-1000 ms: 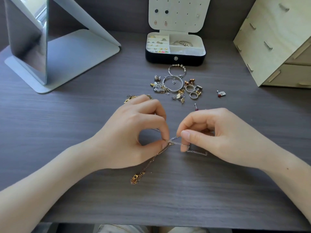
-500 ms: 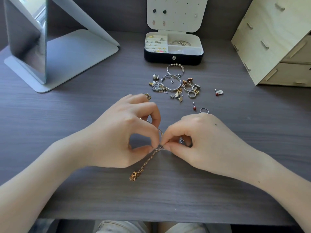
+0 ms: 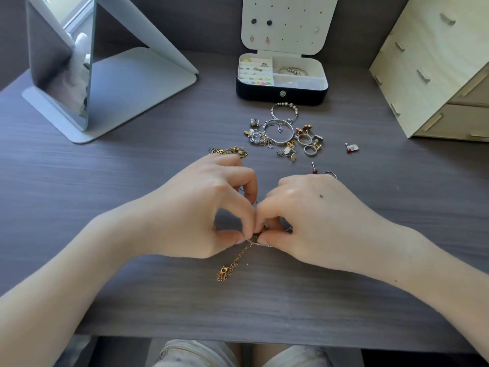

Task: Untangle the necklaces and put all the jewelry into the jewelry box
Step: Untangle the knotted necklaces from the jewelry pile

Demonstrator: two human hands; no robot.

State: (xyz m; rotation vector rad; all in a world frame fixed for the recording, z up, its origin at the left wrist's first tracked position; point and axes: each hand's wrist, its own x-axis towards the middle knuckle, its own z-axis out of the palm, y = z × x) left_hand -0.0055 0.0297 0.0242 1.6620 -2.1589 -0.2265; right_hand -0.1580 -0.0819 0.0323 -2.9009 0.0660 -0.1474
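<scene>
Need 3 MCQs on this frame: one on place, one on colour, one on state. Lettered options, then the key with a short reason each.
1. Where does the jewelry box stand relative to the loose jewelry pile?
A. Beyond it, farther from the person
B. Nearer the person than it
C. On top of it

2. What colour is the chain lying nearest the person?
A. Silver
B. Gold
C. Black

3. What state is the box's lid in?
A. Shut
B. Open, standing upright
C. Taken off, flat on the table

Key:
1 A, the box sits behind the pile, toward the back.
2 B, its links are gold down to the bunched end.
3 B, the lid rises behind the exposed compartments.
</scene>
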